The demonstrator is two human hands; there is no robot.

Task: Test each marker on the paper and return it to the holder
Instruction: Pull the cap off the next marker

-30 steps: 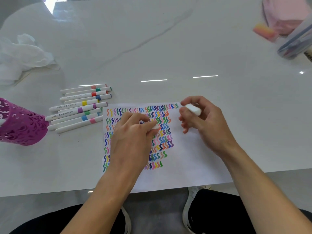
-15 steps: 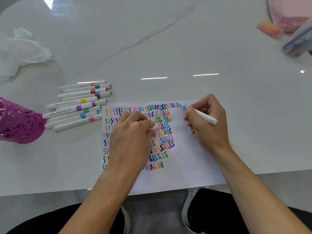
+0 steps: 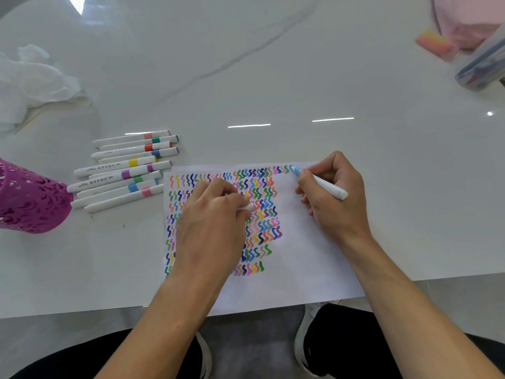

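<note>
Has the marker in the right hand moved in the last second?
Yes. The right hand has turned the marker so its blue tip now meets the paper, just right of the top row's last squiggle.

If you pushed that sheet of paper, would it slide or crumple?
Probably slide: the paper is thin and the table looks glossy. Lifted, it would likely droop; its near edge overhangs. The left hand, gripping a cap, seems to pin it.
</note>
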